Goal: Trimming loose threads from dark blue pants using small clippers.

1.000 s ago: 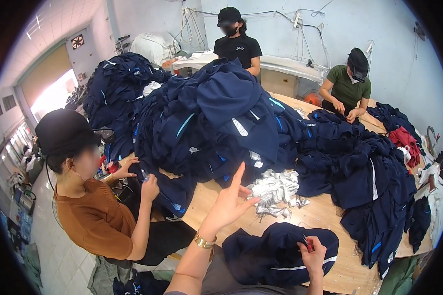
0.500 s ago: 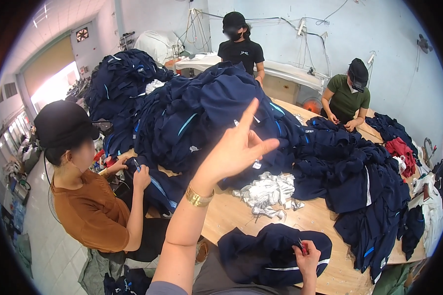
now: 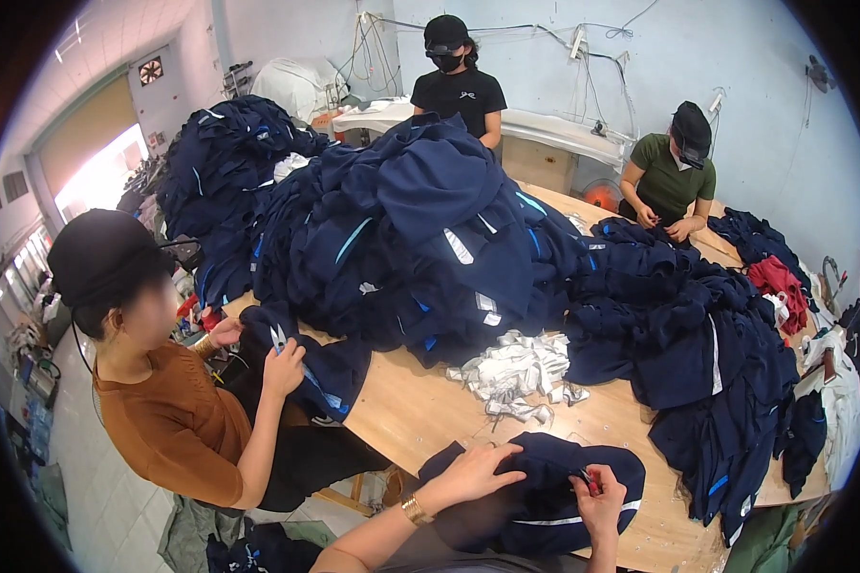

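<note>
One wooden table (image 3: 420,411), heaped: one big navy pile (image 3: 411,229) mid-table, another navy heap (image 3: 707,353) at right. Three co-workers around it. One white scrap bundle (image 3: 516,372) between the heaps. One navy garment (image 3: 545,487) at the near edge, under both hands: left hand (image 3: 478,470) flat on it, fingers spread; right hand (image 3: 597,497) pinching one small red tool (image 3: 583,476)

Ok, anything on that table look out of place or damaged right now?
Nothing looks damaged. One red garment stands out among the navy garments near the table's right end, and a loose heap of white strips lies mid-table.
</note>
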Demonstrator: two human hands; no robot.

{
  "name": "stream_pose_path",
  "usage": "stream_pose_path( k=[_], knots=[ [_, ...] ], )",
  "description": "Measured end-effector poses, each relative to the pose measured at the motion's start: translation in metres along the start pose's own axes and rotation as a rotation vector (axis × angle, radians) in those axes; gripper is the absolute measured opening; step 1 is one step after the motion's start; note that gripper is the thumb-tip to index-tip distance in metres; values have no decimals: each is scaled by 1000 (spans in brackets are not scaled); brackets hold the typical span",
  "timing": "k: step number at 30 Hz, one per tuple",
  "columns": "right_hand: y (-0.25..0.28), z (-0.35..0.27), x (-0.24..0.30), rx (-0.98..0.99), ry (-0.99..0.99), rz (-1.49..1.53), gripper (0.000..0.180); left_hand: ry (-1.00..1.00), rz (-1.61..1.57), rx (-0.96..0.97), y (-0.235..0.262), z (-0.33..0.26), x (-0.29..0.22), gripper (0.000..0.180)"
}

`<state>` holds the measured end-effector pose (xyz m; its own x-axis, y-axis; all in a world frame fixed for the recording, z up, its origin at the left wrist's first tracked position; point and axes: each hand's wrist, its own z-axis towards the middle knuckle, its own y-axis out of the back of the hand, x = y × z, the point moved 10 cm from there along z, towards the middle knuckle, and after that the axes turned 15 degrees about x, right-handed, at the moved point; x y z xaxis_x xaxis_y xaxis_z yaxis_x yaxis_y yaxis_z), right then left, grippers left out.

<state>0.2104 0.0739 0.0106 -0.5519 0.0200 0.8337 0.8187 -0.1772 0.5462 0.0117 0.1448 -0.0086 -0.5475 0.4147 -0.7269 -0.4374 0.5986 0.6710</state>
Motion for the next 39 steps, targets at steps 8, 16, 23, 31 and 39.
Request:
stream_pose_path(
  k=[8, 16, 23, 31, 39],
  knots=[
    [-3, 1, -3, 4, 15, 0, 21, -26, -127, -64, -2, -21, -3, 55],
    [15, -12, 35, -112, 221, -59, 19, 44, 125, -179, -15, -32, 12, 44],
    [73, 7, 47, -428, 187, -149, 18, -47, -5, -511, 55, -42, -10, 14],
    [50, 20, -63, -292, -150, -36, 20, 269, -210, -590, 59, -55, 56, 19],
    [30, -29, -93, -236, -315, 187, 10, 383, -367, -510, 17, -88, 89, 23]
  ],
)
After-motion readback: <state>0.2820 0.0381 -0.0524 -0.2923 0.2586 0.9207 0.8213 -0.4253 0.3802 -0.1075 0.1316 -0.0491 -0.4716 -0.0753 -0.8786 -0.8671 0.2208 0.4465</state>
